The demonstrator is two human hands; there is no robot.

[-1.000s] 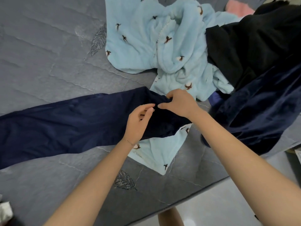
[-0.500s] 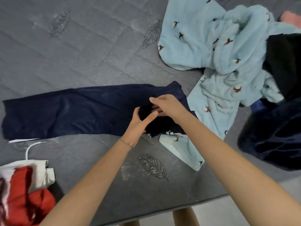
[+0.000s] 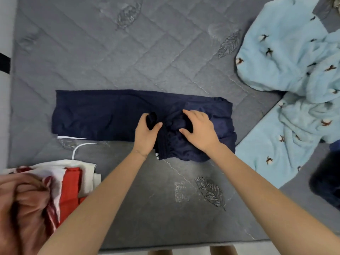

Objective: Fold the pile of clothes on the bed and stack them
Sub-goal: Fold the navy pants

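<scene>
The one head-worn camera looks steeply down from the near edge of the bed [image 3: 95, 52]. It sits close, within arm's reach.

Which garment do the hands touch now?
The navy garment, spread in the middle; the light blue fleece and the red-and-white clothes lie untouched at the sides.

left grip [image 3: 147, 134]: pinches fold of navy trousers [image 3: 95, 115] | right grip [image 3: 199, 132]: presses their waistband | trousers: flat on bed [image 3: 147, 52] | blue robe [image 3: 287, 61]: right | red-white clothes [image 3: 70, 183]: near-left
</scene>
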